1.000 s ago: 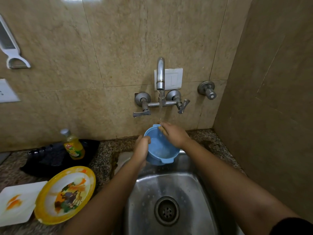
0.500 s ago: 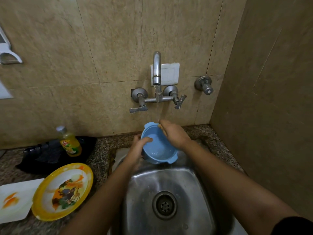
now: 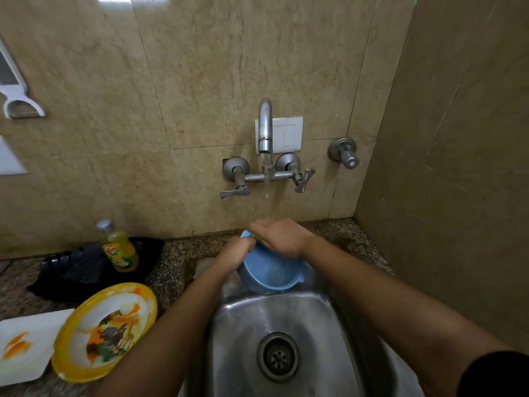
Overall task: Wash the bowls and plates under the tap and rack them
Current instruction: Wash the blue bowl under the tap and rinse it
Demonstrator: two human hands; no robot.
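- A round blue plastic bowl (image 3: pixel 270 272), smooth with small tab handles, is held tilted over the back edge of the dull, water-spotted steel sink (image 3: pixel 286 319), below the chrome tap (image 3: pixel 265 124).
- The bowl's left rim is gripped by the left hand (image 3: pixel 236 252), fingers curled over the edge.
- The right hand (image 3: pixel 282 237) is laid palm-down across the upper rim at 12 o'clock, fingers bent against it; water is seen running from the spout toward this hand.
- At 8 o'clock from the bowl, a glossy yellow-rimmed plate (image 3: pixel 104 330) with a printed picture is rested partly on a square white plate (image 3: pixel 24 346) smeared orange, both on speckled granite.
- A yellow dish-soap bottle (image 3: pixel 118 247) is stood on a black mat at 9 o'clock.
- Against half a second ago, the bowl is tipped further, and the right hand is spread wider across the rim.
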